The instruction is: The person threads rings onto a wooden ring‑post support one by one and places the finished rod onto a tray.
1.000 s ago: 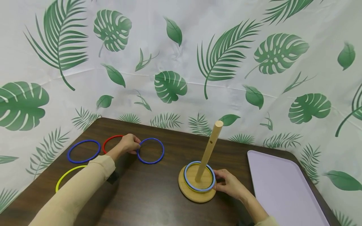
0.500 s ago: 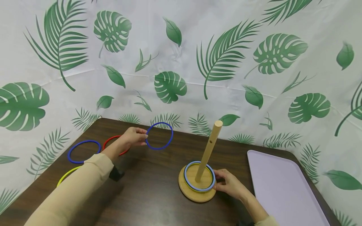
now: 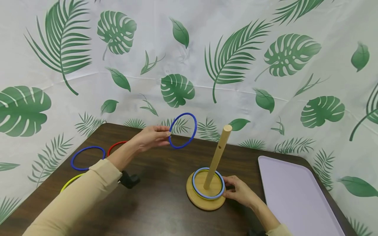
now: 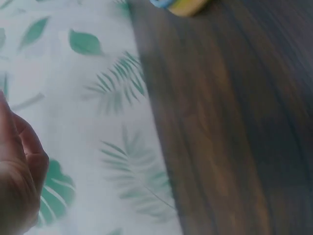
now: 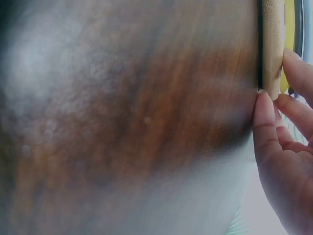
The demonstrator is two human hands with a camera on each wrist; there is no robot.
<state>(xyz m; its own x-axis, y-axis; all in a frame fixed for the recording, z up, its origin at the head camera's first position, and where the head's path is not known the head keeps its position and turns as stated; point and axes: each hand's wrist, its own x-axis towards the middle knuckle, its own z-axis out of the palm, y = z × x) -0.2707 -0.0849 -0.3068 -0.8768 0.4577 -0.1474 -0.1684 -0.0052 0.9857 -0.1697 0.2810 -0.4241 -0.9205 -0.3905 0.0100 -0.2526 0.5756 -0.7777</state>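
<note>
In the head view, my left hand pinches a blue ring, tilted up above the back of the table. That ring is out of sight in the left wrist view, where only part of the hand appears. A wooden ring stand has a round base and an upright post. Around the post's foot lie a light blue ring, a dark one and a yellow one. My right hand grips the base's right edge between thumb and fingers.
Left of the stand, another blue ring, a red ring and a yellow ring lie on the dark table, partly behind my left arm. A lilac tray lies at the right. Leaf-printed cloth hangs behind.
My left hand has lifted the blue ring off the table and carried it rightward, towards the post, tilting it upright. My right hand has stayed at the base.
</note>
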